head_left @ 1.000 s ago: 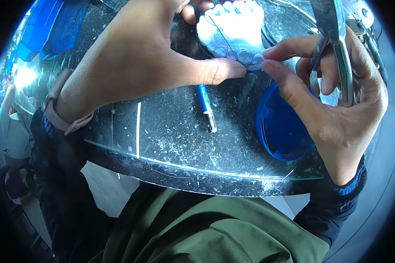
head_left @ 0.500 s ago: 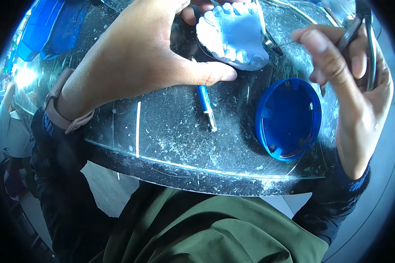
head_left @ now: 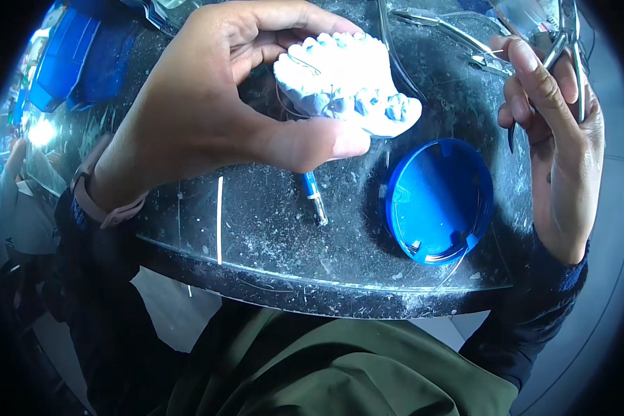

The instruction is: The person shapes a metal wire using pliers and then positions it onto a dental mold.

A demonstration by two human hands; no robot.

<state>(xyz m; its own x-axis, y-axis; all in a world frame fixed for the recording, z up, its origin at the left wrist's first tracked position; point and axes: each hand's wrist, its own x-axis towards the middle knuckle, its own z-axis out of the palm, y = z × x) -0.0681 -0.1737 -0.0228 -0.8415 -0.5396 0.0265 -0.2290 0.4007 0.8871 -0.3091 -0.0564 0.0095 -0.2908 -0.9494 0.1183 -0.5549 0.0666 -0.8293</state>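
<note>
My left hand (head_left: 215,104) holds a white plaster dental model (head_left: 367,80) above the bench, thumb along its near side and fingers behind it. The row of moulded teeth faces up, and a thin bent wire lies against the model's left part. On the right, my right hand (head_left: 558,132) is closed around metal pliers (head_left: 561,50), whose handles run through the fingers. A short thin wire (head_left: 492,52) sticks out between its thumb and index fingertip. Below the model lies a blue pen (head_left: 313,197), partly covered by my left thumb.
A round blue dish (head_left: 440,201) with wire inside stands on the dusty dark bench (head_left: 270,236), between my hands. More pliers (head_left: 457,41) lie at the back. A blue angular container (head_left: 62,59) is at the far left. The bench edge curves along the near side.
My left hand has moved the dental model left and tilted it, so its teeth show more. My right hand, still with pliers and wire, has shifted slightly away from it. The view has shifted a little.
</note>
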